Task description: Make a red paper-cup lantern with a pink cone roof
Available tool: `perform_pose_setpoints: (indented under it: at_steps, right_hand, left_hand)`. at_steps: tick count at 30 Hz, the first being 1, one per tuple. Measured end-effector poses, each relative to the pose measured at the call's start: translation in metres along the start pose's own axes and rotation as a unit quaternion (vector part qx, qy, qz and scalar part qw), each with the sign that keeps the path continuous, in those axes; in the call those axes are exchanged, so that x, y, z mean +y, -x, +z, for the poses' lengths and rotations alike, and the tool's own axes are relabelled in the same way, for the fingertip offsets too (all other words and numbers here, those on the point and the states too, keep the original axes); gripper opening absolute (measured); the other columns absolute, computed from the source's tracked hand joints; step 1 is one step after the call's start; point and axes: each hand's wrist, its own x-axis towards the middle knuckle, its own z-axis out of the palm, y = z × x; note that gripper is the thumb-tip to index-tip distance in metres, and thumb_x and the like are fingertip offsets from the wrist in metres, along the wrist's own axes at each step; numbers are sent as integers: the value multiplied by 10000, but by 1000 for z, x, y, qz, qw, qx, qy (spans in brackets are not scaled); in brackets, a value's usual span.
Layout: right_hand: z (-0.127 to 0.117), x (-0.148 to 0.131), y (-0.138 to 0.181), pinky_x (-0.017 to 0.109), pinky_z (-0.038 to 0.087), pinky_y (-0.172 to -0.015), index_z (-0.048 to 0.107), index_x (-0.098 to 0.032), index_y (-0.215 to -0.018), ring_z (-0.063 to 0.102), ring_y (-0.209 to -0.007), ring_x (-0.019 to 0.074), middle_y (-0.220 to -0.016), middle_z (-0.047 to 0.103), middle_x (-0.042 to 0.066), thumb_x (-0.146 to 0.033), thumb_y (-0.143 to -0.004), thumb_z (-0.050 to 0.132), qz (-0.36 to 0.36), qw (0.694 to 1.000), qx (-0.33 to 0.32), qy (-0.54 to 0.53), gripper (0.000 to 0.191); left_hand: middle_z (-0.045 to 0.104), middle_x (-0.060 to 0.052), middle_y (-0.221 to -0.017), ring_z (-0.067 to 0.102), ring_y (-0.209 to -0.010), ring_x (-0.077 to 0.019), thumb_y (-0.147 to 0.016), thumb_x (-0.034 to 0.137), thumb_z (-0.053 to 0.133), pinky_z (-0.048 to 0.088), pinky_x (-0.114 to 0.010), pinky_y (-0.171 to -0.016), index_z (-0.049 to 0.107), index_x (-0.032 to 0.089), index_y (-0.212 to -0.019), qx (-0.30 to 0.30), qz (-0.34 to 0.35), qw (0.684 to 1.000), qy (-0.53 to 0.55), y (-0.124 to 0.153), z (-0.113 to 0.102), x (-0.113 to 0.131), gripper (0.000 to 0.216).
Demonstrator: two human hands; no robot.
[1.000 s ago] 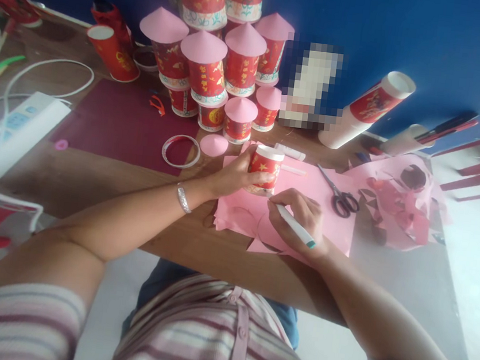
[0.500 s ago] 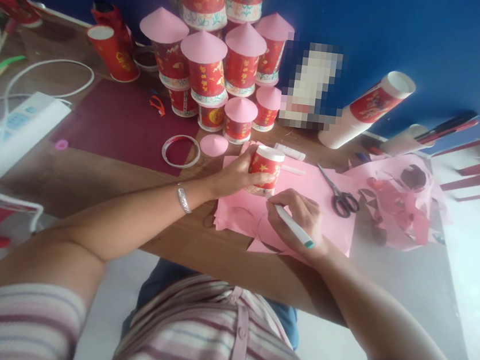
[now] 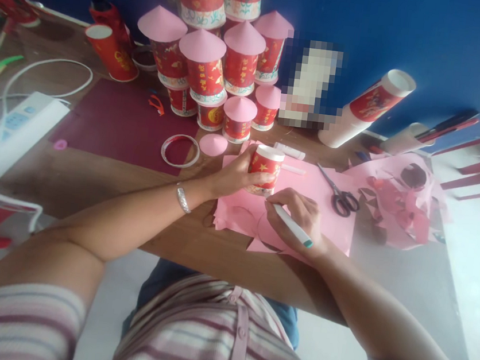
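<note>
My left hand [image 3: 234,175] is wrapped round a small red patterned paper cup [image 3: 264,168] that stands on a sheet of pink paper [image 3: 308,190]. My right hand [image 3: 298,220] pinches a white pen with a green end [image 3: 293,225], its tip on the pink paper right at the foot of the cup. Curved lines and a cut-out circle show on the paper near my hands. A silver bracelet [image 3: 182,197] sits on my left wrist.
Several red cups with pink cone lids [image 3: 218,68] are stacked at the back. Black scissors [image 3: 342,196] lie right of the cup, pink scraps [image 3: 402,201] further right. A cut cup rim ring [image 3: 180,150], a pink cone [image 3: 213,144], a glue stick [image 3: 290,150], a power strip [image 3: 16,125] and a lying cup stack [image 3: 367,108] surround them.
My right hand has slid the pen tip slightly left and up along the foot of the cup. My left hand keeps the cup still.
</note>
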Motion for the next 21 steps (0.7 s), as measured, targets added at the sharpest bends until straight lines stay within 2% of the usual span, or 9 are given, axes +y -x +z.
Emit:
perform_pose_setpoints:
  at_steps: [12, 17, 21]
  right_hand:
    - [3, 3, 3, 232, 567, -613, 644, -243, -986, 733, -673, 127, -825, 769, -16, -73, -940, 659, 13, 999, 15, -28, 177]
    - [3, 4, 4, 238, 562, -591, 644, -251, -965, 707, -628, 120, -785, 748, -33, -93, -950, 648, 25, 1000, 17, -8, 159]
    - [2, 5, 4, 239, 548, -573, 637, -250, -956, 686, -604, 118, -758, 730, -39, -95, -951, 646, 22, 1000, 20, 3, 155]
  left_hand:
    - [643, -53, -1143, 705, -1044, -229, -780, 365, 865, 643, -420, -901, 489, 202, -1236, 2, -21, 1000, 11, 2, 2, 3, 612]
    - [682, -64, -1173, 720, -1084, -237, -812, 331, 860, 652, -428, -931, 515, 210, -1267, 10, -31, 999, 6, 3, 2, 4, 584]
    - [668, -79, -1208, 718, -1095, -245, -812, 344, 863, 659, -421, -896, 517, 214, -1281, 6, -33, 999, 11, 2, 1, 2, 597]
